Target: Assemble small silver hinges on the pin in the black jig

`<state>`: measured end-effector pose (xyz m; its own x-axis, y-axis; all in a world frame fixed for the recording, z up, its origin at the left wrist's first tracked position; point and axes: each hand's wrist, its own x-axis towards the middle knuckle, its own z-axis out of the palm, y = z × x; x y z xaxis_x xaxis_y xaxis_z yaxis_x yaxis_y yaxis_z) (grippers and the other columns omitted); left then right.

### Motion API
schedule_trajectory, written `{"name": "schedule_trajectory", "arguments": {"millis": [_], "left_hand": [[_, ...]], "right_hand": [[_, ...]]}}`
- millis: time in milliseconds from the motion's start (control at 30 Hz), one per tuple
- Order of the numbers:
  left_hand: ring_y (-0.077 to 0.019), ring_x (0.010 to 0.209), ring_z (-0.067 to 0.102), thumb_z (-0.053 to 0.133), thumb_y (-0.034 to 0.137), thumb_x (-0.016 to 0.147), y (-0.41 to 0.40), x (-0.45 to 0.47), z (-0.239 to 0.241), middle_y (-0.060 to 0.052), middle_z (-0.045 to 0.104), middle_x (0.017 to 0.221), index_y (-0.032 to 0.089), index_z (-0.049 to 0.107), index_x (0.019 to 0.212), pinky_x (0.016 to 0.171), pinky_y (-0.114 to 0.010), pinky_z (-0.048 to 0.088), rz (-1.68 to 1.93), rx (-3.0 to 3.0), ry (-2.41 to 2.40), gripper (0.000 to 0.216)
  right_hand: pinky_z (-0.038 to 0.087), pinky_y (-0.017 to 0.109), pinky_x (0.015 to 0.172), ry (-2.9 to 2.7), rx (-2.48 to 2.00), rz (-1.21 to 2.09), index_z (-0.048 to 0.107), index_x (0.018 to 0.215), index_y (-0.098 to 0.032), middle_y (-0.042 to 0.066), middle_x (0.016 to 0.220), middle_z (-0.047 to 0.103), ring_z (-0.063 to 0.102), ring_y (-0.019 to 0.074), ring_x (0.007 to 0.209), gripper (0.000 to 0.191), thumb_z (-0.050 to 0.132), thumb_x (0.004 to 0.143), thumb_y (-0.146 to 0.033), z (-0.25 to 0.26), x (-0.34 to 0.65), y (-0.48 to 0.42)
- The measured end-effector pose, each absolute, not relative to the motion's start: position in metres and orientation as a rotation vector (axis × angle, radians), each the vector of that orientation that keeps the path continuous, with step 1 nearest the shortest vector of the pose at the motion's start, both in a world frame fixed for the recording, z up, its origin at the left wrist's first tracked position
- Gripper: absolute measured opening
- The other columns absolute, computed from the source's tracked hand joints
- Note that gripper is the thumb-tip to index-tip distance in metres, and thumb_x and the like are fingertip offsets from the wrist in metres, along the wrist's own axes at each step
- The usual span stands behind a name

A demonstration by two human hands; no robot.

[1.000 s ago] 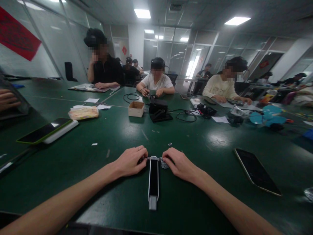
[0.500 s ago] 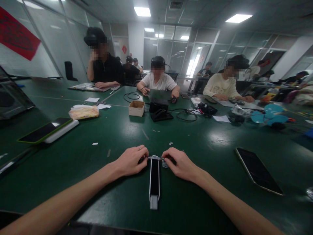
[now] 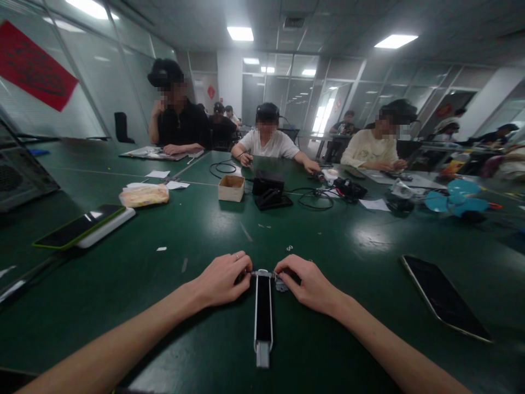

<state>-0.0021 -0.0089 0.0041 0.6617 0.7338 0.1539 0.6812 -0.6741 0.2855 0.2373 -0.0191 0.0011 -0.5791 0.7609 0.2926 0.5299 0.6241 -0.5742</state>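
Flat on the green table lies a long narrow piece (image 3: 263, 314), black in the middle with white edges and a grey near end. A thin metal rod (image 3: 255, 273) sticks out sideways at its far end. My left hand (image 3: 223, 279) is closed, with thumb and forefinger pinched at the rod's left end. On the other side my right hand (image 3: 307, 282) pinches the right end, its fingertips partly hiding it. A small grey metal part (image 3: 281, 285) sits under my right fingers. Two tiny white rings (image 3: 289, 248) lie just beyond.
A phone (image 3: 445, 295) lies to the right, and a green-edged phone (image 3: 80, 227) to the left. Further back are an open box (image 3: 231, 189), a black stand (image 3: 268, 189), cables and a blue fan (image 3: 455, 198). Several people sit around the table.
The view has shifted slightly, so the table things sit lower in it. Both my hands keep their pinch at the rod. The person opposite has reached an arm further to my right.
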Motion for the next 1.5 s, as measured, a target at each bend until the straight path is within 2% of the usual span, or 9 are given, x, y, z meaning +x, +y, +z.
{"name": "schedule_trajectory", "arguments": {"millis": [300, 867, 1500], "left_hand": [[-0.0168, 0.071, 0.056, 0.044, 0.022, 0.086, -0.0089, -0.0016, 0.0048, -0.004, 0.057, 0.084, 0.016, 0.054, 0.089, 0.064, -0.028, 0.043, 0.386, 2.673, 1.144, 0.012], [-0.0166, 0.072, 0.057, 0.045, 0.022, 0.085, -0.0087, -0.0018, 0.0044, -0.004, 0.058, 0.085, 0.016, 0.054, 0.091, 0.064, -0.027, 0.043, 0.364, 2.682, 1.146, 0.012], [-0.0174, 0.072, 0.056, 0.045, 0.021, 0.085, -0.0087, -0.0021, 0.0055, -0.005, 0.058, 0.085, 0.016, 0.055, 0.09, 0.065, -0.029, 0.043, 0.347, 2.672, 1.146, 0.013]], "right_hand": [[0.053, 0.028, 0.07, -2.324, -0.926, 0.617, 0.06, 0.097, -0.017, 0.005, 0.092, 0.064, 0.061, 0.0154, 0.082, 0.014, 0.052, 0.087, -0.012, 0.0006, 0.2423, -0.0185], [0.054, 0.029, 0.078, -2.332, -0.87, 0.565, 0.061, 0.101, -0.019, 0.004, 0.096, 0.067, 0.064, 0.0153, 0.088, 0.016, 0.052, 0.089, -0.014, -0.0023, 0.2457, -0.018], [0.054, 0.03, 0.075, -2.283, -0.877, 0.573, 0.063, 0.098, -0.018, 0.004, 0.092, 0.067, 0.064, 0.0155, 0.083, 0.013, 0.053, 0.089, -0.016, -0.0043, 0.2435, -0.0186]]}}
